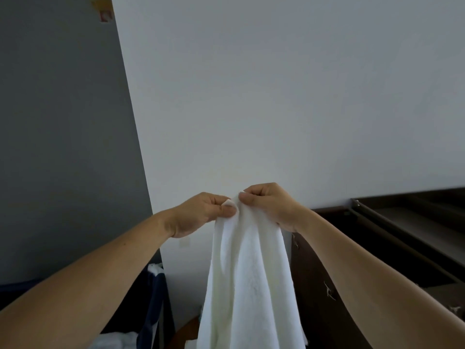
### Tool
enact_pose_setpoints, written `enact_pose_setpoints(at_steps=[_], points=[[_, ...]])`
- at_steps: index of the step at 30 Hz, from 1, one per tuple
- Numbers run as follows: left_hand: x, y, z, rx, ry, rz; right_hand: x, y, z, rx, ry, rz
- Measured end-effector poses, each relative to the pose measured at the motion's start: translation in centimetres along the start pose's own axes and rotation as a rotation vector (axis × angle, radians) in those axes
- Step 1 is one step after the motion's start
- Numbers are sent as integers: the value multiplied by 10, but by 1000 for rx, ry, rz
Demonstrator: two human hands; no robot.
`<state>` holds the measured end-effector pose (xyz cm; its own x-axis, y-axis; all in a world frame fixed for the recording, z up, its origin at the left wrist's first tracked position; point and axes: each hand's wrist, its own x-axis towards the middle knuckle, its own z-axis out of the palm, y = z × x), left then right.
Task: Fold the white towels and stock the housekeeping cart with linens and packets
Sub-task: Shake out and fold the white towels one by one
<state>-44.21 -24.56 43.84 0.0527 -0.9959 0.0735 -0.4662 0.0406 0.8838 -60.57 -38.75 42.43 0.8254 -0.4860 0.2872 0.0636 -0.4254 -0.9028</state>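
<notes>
Both arms are raised in front of a pale wall [276, 96]. The left hand [201, 214] pinches the top edge of a white towel [249, 285] between thumb and curled fingers. The right hand [269, 205] pinches the same edge just beside it, the two hands nearly touching. The towel hangs straight down between the forearms in loose vertical folds, held in the air. Dark wooden furniture [402, 235] stands at right. More white cloth [115, 340] lies at lower left.
</notes>
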Motion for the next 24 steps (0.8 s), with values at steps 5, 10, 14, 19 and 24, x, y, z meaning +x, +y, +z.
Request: enact_pose_setpoints(at_steps=[5,10,14,19,24], points=[[-3,17,-16,196,196,110,-7,21,-7,-80,-21,71],[-12,48,-83,7,821,243,-32,68,-23,-18,64,265],[-21,27,-79,361,625,67,-32,65,-36,24,179,258],[-7,-6,-7,388,30,-33,-5,20,-5,-189,46,99],[-4,-15,19,136,31,-65,1,-3,-3,-263,-35,-3]])
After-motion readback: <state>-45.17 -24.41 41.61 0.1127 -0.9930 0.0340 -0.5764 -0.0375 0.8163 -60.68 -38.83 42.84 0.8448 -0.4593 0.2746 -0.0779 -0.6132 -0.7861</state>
